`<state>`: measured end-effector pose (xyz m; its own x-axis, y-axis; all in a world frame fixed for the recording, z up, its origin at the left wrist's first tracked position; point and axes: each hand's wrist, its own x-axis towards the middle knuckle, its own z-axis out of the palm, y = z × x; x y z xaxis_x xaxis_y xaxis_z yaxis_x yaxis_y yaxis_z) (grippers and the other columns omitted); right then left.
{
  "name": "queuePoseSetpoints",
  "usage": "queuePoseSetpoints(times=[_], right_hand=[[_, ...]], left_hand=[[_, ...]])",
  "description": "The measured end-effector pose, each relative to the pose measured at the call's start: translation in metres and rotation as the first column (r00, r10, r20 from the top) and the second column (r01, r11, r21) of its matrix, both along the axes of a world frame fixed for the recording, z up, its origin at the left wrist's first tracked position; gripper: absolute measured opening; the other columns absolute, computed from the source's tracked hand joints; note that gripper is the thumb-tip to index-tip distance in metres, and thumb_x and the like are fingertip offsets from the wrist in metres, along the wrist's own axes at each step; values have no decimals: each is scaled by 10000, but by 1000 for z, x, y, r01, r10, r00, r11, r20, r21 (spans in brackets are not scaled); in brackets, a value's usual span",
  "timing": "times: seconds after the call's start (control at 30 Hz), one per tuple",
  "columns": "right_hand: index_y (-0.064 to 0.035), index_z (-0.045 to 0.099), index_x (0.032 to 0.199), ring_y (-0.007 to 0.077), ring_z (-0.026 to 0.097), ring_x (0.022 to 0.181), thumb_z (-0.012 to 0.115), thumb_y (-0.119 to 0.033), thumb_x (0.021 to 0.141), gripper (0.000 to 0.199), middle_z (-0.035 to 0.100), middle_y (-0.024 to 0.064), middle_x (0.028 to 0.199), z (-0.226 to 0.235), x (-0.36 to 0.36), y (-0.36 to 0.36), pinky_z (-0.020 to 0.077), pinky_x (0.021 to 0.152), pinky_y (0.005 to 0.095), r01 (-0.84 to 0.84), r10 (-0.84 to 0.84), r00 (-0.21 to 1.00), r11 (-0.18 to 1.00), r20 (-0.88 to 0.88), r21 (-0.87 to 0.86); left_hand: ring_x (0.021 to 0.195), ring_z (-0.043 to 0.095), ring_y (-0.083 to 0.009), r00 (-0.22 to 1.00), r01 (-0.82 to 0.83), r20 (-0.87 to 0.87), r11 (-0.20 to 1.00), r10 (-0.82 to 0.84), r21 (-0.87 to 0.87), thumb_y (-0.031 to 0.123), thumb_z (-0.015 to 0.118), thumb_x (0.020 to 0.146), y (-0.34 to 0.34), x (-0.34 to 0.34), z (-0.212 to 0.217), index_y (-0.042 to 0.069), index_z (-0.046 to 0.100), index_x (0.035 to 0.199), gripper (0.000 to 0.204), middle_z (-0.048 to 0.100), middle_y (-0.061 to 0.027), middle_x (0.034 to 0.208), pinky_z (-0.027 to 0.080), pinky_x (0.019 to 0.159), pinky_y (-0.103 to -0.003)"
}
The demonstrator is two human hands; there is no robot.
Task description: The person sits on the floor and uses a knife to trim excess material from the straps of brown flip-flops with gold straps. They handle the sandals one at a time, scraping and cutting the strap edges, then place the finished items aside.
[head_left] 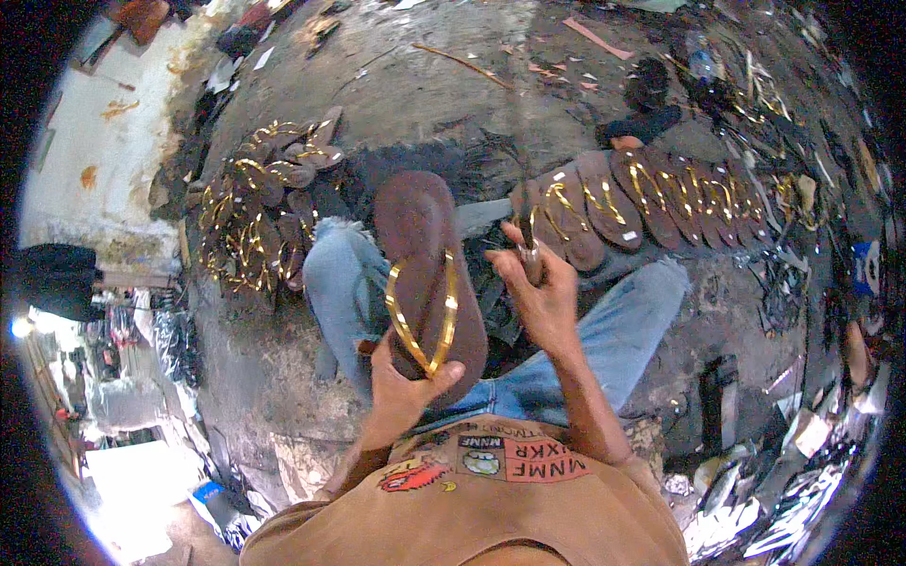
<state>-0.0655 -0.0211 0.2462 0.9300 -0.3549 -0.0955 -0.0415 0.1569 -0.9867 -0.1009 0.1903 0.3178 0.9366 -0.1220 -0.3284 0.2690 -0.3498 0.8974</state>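
My left hand grips a dark brown flip-flop by its toe end, thumb on top of the sole near the join of the straps. Shiny gold straps form a V on it, and its heel points away from me. To the right, my right hand is closed around a slim hand tool with a thick handle and a thin dark shaft pointing up. The exact kind of tool is too small to make out. Hand and tool are apart from the flip-flop.
Beyond my right knee lies a row of brown sandals with gold straps. A heap of similar sandals sits beyond my left knee. Scraps and a stick litter the dark floor. Another person's foot shows at the far right.
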Motion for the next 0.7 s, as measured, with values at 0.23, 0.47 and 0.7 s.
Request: queuePoseSetpoints(times=[0.23, 0.47, 0.7], right_hand=[[-2, 648, 1092, 71, 570, 741, 798, -262, 879, 368, 657, 6, 811, 50, -1, 21, 478, 639, 269, 21, -41, 990, 989, 134, 147], [-66, 621, 1139, 361, 654, 701, 573, -317, 990, 296, 664, 187, 810, 51, -87, -1, 505, 637, 434, -321, 241, 933, 892, -266, -318], [-44, 588, 1035, 499, 623, 769, 608, -306, 951, 276, 637, 257, 818, 20, -191, 16, 484, 656, 535, -568, 331, 764, 752, -553, -336]], left_hand=[[1115, 611, -200, 992, -92, 28, 852, 124, -515, 226, 703, 934, -33, 31, 0, -32, 473, 1370, 557, 628, -91, 1234, 470, 1002, -341], [960, 668, -146, 949, -283, -270, 825, 165, -489, 377, 613, 992, -14, 83, 43, 49, 635, 1230, 406, 702, -57, 1097, 531, 869, -295], [926, 663, -143, 888, -378, -415, 827, 198, -415, 460, 639, 966, 2, 75, 23, 66, 599, 1262, 494, 682, -27, 1098, 546, 828, -302]])
